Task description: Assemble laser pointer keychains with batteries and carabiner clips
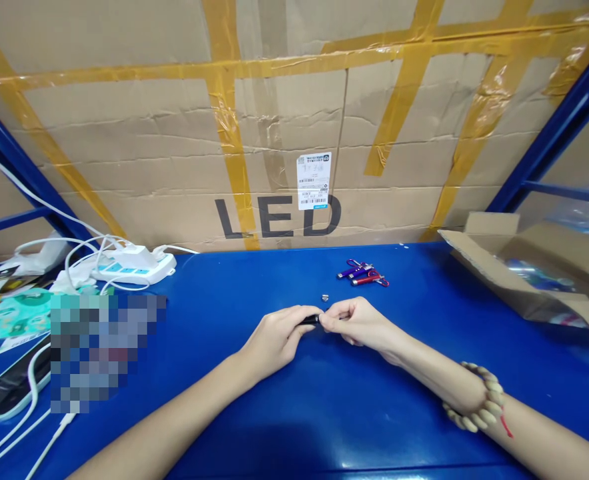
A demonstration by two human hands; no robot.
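Note:
Between my two hands, just above the blue table, is a small black flashlight (310,320), a slim tube mostly covered by fingers. My left hand (280,335) is closed around its left part. At its right end, the thumb and forefinger of my right hand (357,321) pinch the tip; what they cover there is hidden. A bit beyond the fingers lie small silver button cells (325,298), too small to count surely. Farther back rest several keychain flashlights (359,272), purple, blue and red, with small carabiner clips.
A white power strip (137,267) with tangled cables stands at the back left, near a teal tissue pack (17,313) and a phone-like device (12,380). On the right is an open cardboard box (519,287). A large taped carton (174,153) walls off the back.

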